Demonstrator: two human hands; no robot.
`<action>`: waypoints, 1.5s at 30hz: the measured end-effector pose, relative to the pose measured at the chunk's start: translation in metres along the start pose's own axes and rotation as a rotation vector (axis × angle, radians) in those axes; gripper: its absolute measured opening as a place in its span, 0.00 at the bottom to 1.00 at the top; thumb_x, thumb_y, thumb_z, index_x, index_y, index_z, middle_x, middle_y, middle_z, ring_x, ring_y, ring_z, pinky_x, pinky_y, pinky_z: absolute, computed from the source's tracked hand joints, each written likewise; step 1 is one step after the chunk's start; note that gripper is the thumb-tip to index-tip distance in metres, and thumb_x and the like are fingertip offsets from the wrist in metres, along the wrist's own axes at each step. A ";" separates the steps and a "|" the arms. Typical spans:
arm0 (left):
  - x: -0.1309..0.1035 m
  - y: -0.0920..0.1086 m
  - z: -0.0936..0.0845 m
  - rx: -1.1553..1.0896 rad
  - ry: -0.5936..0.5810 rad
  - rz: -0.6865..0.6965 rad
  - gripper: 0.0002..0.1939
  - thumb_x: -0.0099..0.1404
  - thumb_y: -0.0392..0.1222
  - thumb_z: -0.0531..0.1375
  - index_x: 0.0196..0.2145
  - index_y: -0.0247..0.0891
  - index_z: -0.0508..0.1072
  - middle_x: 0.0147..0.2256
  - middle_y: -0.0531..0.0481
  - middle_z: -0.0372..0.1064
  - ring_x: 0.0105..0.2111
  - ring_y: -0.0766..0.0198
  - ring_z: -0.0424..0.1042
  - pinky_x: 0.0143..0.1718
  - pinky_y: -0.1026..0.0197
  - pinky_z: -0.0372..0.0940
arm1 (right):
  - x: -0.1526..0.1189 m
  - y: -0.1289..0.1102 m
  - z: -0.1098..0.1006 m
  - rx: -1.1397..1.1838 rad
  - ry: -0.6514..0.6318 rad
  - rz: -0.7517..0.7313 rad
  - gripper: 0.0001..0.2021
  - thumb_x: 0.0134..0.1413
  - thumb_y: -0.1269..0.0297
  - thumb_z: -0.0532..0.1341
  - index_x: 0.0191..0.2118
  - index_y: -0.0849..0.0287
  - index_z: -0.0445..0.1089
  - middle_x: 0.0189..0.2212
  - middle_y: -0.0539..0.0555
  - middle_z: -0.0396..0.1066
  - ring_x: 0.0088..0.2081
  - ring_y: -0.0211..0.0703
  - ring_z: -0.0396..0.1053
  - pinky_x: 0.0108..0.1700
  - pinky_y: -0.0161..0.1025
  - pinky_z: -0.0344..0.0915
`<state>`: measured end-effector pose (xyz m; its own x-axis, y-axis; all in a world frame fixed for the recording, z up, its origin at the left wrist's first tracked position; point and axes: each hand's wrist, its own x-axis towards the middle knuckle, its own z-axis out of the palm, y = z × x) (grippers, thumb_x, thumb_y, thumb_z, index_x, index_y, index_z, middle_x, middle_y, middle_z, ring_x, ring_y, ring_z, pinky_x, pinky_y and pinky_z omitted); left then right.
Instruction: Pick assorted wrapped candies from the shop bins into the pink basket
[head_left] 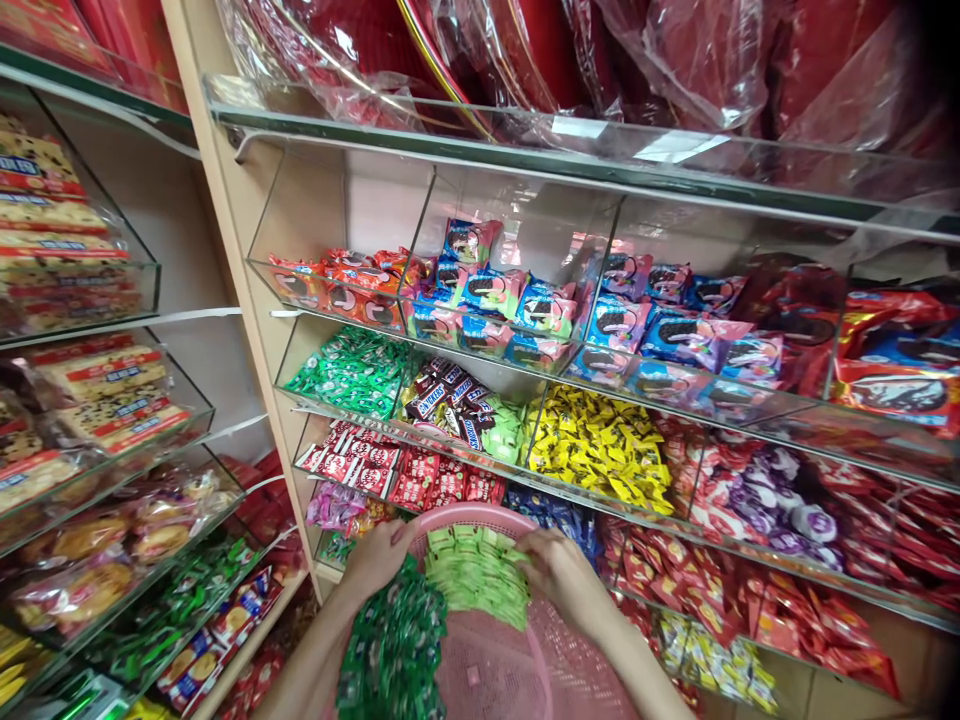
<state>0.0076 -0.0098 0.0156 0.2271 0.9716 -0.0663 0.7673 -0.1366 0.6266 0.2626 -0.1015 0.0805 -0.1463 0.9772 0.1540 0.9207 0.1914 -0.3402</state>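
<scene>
A pink plastic basket (491,675) is held in front of the shelves, tilted so its inside faces me. My left hand (384,555) grips its rim on the left, fingers closed around the edge. My right hand (559,570) is closed at the right side of the rim, its fingertips against a pile of light green candy packets (480,575); part of its grip is hidden. Dark green wrapped candies (394,645) heap along the basket's left side. The far rim is close to the lower bins, just below red candy packets (450,480).
Clear-fronted bins hold green candies (352,370), Snickers bars (454,400), yellow candies (600,445) and blue-pink cookie packs (487,290). Glass shelf edges jut out above. Packaged biscuits (64,240) fill the left shelves. Plastic-wrapped red goods (525,50) sit on top.
</scene>
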 end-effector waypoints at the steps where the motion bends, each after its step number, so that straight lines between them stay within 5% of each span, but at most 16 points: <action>1: 0.000 -0.001 0.001 0.000 0.000 0.003 0.25 0.59 0.59 0.41 0.18 0.38 0.57 0.18 0.54 0.56 0.23 0.66 0.63 0.25 0.67 0.49 | -0.004 0.005 0.009 0.024 0.007 0.028 0.07 0.50 0.66 0.55 0.36 0.55 0.67 0.36 0.51 0.69 0.40 0.41 0.63 0.41 0.35 0.56; 31: 0.003 -0.004 0.005 0.004 -0.013 0.036 0.25 0.60 0.59 0.41 0.19 0.38 0.60 0.20 0.53 0.61 0.24 0.67 0.63 0.26 0.67 0.49 | -0.012 0.012 0.052 -0.115 0.026 -0.040 0.09 0.56 0.68 0.46 0.32 0.57 0.62 0.32 0.52 0.65 0.35 0.42 0.63 0.35 0.37 0.54; 45: 0.002 0.000 0.001 -0.010 -0.010 0.055 0.24 0.60 0.57 0.42 0.18 0.37 0.58 0.18 0.54 0.57 0.22 0.67 0.62 0.25 0.67 0.48 | -0.014 0.017 0.067 -0.294 0.113 -0.005 0.03 0.51 0.69 0.52 0.33 0.56 0.59 0.34 0.52 0.64 0.30 0.41 0.64 0.30 0.36 0.56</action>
<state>0.0087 -0.0079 0.0153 0.2749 0.9607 -0.0393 0.7476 -0.1879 0.6370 0.2558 -0.1060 0.0103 -0.1249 0.9567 0.2631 0.9877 0.1451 -0.0587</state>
